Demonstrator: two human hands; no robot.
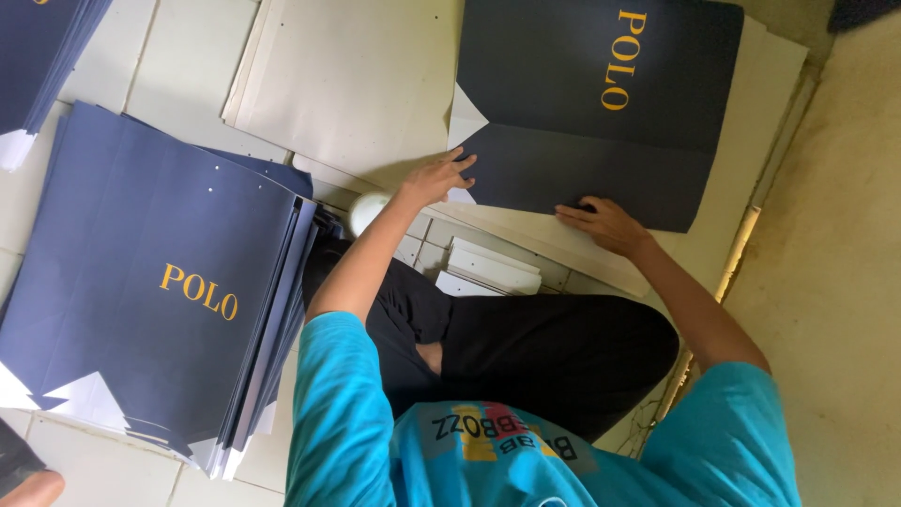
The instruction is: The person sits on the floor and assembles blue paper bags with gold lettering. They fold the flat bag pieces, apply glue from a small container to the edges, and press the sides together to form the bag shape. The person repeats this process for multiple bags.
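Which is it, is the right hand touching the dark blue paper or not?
Touching. Head view: fingertips of the right hand rest on the dark blue paper.

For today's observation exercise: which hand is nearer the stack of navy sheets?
Left. The left hand lies closer to the stack; the right hand sits farther off, on the single sheet.

Single head cam, steep look down over the wearer's own torso and lap. Floor [845, 282] close, filling frame. Forward is 12 o'clock.
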